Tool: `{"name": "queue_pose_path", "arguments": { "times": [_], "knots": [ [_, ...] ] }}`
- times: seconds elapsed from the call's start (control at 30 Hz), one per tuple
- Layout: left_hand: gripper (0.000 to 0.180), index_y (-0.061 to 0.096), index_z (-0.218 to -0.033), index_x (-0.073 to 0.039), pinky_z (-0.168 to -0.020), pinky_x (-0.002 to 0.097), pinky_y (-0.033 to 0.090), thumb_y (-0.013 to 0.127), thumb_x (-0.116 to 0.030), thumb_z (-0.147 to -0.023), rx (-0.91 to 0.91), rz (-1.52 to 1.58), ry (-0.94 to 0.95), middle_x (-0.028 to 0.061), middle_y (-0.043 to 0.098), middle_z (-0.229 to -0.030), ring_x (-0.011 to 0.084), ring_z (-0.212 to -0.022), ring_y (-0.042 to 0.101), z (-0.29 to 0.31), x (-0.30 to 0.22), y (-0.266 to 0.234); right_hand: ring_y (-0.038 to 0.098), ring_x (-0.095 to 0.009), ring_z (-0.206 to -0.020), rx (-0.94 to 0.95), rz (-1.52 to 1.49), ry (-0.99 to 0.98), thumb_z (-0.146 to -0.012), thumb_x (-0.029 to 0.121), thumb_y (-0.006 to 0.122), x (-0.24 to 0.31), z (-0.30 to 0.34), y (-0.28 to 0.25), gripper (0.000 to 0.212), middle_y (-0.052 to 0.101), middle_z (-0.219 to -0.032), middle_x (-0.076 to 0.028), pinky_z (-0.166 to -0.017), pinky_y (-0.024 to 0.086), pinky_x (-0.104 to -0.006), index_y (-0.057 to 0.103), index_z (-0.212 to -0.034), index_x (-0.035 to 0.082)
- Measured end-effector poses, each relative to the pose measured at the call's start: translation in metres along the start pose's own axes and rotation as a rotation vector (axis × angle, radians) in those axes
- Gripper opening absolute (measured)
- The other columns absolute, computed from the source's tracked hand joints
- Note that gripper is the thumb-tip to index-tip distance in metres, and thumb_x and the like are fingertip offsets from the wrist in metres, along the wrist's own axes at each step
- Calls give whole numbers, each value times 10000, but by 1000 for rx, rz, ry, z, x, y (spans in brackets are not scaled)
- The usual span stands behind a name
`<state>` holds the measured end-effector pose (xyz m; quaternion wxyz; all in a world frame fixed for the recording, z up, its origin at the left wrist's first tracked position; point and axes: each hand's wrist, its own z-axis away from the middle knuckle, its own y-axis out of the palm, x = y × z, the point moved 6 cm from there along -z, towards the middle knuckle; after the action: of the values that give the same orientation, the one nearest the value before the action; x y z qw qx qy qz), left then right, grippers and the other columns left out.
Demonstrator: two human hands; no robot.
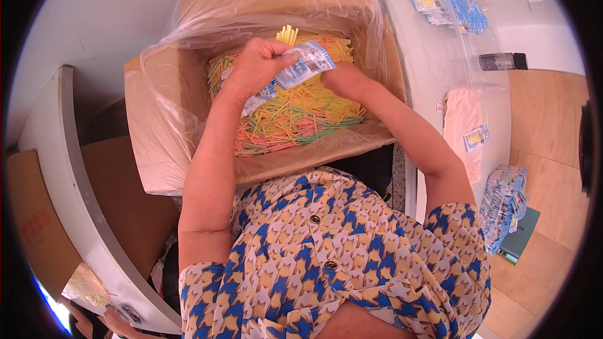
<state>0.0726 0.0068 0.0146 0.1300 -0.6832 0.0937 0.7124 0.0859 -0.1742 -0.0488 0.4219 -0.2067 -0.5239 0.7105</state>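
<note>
Below me a cardboard box (151,75) lined with clear plastic holds a heap of thin pink, green and yellow sticks (295,122). My left hand (256,66) is closed over the heap, thumb and fingers pinching a blue-and-white printed packet (306,66). A small bundle of yellow sticks (287,35) stands up just beyond its fingers. Under that hand another blue-and-white packet (259,99) shows in part. My right hand (343,80) reaches down over the yellow sticks by the packet's right end; its fingers are mostly hidden.
At the right, a clear plastic bin (455,44) holds several packets beside a dark-capped bottle (502,61). One packet (476,138) lies on a pink cloth (461,110). Further down is a stack of packets (504,204). At lower left, another person's hand (116,323) shows.
</note>
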Motion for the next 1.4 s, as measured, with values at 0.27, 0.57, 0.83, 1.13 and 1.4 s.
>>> {"name": "queue_pose_path", "arguments": {
  "times": [0.27, 0.57, 0.83, 1.13, 1.4],
  "knots": [
    [90, 674, -868, 25, -545, 226, 421, 640, -30, -806, 173, -53, 48, -21, 572, -621, 34, -613, 492, -1, 21, 31, 508, -56, -553, -271, -1343, 92, -783, 110, 699, 6, 17, -60, 127, 582, -625, 1, -482, 398, -216, 656, -740, -1],
    [111, 683, -899, 6, -612, 223, 455, 619, 9, -809, 94, -89, 112, -8, 639, -717, 36, -684, 540, 2, 9, 25, 482, -20, -575, -481, -1165, 71, -755, 66, 727, 26, 18, -83, 104, 591, -622, 22, -489, 382, -197, 665, -724, -11],
    [123, 694, -907, 9, -611, 221, 466, 637, 8, -799, 49, 270, 127, 11, 654, -738, 51, -686, 560, 6, 2, 30, 496, -36, -614, -402, -1167, -10, -782, 56, 702, 30, 25, -93, 95, 571, -647, 13, -526, 378, -198, 651, -722, 4],
    [88, 679, -873, 25, -589, 220, 451, 646, -30, -813, 14, 70, 179, 6, 632, -681, 40, -646, 537, 5, -3, 22, 520, -72, -658, -582, -1323, 179, -898, 236, 590, 18, 31, -90, 244, 602, -757, 0, -579, 401, -208, 659, -942, 6],
    [85, 675, -882, 13, -598, 226, 446, 647, -28, -812, 81, 71, 171, 17, 640, -704, 48, -652, 527, 4, 7, 30, 591, -131, -823, -421, -1108, -132, -919, 363, 518, 46, 21, -98, 367, 640, -929, -36, -750, 466, -251, 640, -1023, 33]
  ]
}}
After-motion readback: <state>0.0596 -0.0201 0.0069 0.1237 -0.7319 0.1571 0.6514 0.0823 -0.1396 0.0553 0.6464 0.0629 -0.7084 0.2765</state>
